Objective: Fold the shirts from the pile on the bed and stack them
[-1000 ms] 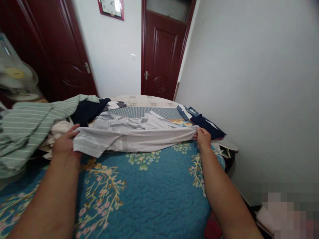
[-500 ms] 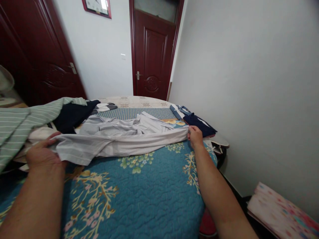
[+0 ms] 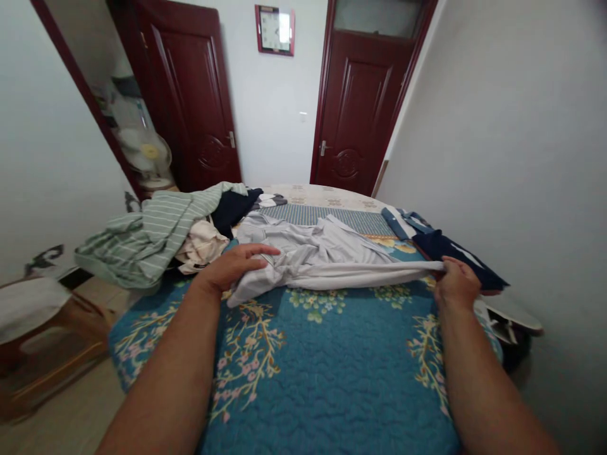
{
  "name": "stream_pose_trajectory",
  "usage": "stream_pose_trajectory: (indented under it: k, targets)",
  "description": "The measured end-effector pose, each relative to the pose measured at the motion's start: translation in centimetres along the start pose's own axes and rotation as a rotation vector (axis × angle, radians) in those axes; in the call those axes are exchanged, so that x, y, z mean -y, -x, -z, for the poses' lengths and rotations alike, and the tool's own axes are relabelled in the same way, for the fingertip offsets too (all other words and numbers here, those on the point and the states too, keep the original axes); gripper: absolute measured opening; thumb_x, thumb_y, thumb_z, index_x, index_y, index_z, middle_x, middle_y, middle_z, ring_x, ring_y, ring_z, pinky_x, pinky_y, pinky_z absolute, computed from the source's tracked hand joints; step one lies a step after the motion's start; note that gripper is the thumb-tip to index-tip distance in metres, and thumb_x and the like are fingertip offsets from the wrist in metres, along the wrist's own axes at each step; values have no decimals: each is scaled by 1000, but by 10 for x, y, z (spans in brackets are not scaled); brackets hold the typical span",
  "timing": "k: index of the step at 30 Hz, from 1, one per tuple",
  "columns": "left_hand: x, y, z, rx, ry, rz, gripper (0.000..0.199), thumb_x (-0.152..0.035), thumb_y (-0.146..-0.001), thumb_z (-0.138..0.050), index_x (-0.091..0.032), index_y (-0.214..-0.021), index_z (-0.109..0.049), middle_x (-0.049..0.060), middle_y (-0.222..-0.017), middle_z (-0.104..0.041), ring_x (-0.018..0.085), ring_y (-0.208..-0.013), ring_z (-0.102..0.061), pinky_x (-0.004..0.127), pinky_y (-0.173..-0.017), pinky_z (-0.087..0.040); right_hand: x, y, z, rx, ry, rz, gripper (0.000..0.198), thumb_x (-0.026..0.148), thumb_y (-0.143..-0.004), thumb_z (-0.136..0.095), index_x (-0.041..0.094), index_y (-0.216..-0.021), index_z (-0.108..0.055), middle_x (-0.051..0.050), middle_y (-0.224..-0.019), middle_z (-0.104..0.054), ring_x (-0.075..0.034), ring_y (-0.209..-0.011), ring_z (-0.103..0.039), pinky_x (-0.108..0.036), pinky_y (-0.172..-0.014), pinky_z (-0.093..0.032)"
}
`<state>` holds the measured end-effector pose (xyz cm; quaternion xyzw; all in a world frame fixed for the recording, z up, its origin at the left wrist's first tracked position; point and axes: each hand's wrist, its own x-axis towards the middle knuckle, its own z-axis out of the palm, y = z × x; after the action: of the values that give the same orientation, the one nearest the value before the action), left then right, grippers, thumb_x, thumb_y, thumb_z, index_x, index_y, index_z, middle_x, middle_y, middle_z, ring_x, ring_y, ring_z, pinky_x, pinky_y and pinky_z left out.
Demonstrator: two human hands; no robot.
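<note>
A light grey, finely striped shirt (image 3: 322, 248) lies spread and wrinkled on the bed, its near edge lifted and drawn out sideways. My right hand (image 3: 458, 281) is closed in a pinch on the right end of that edge. At the left end, my left hand (image 3: 239, 265) grips the cloth, with the thumb and forefinger stretched over it and the other fingers partly hidden. A short flap of the shirt hangs below my left hand.
A green striped garment (image 3: 165, 224), a cream garment (image 3: 203, 243) and a dark navy one (image 3: 234, 208) are heaped at left. Folded navy clothing (image 3: 458, 256) lies right, by the wall. A flowered teal quilt (image 3: 341, 366) covers the bed. A stool (image 3: 47, 322) stands left.
The view has swung left, bringing in the stool and fan. The shirt's near edge is now a narrower, tighter band, and my left hand's fingers reach over the cloth. My right hand keeps its hold.
</note>
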<state>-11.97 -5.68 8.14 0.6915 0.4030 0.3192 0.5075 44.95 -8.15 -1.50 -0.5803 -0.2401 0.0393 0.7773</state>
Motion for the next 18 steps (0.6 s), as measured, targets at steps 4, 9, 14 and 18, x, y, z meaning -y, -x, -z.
stream_pose_trajectory:
  k: [4,9,14,18]
  targets:
    - [-9,-9,-43,392,-575,-77,48,-24,-85,-69,-27,-132,-77,3,-136,-76,25,-127,-67,35,-113,-46,-14,-9,2,-50,-6,-27,19,31,-67,-63,24,-85,-64,-1,-81,-60,-22,-72,-64,-34,-56,-59]
    - [-11,-17,-89,449,-823,2,69,-25,-82,-74,-28,-150,-65,8,-152,-67,27,-136,-63,34,-113,-47,-14,-8,3,-98,69,-85,20,32,-65,-66,25,-83,-63,-3,-84,-63,-28,-81,-70,-44,-69,-63]
    - [-19,5,-90,380,-701,-9,65,-36,-79,-80,-30,-143,-70,7,-128,-77,29,-113,-71,33,-93,-53,-16,-6,3,-135,190,-106,21,26,-60,-65,22,-80,-69,-4,-81,-67,-34,-85,-73,-54,-81,-62]
    - [-13,31,-76,325,-491,-45,28,-30,-87,-66,-25,-111,-80,3,-103,-78,22,-96,-68,29,-82,-49,-21,-7,1,-117,163,-120,24,26,-61,-63,21,-82,-74,-3,-77,-67,-35,-83,-74,-59,-81,-62]
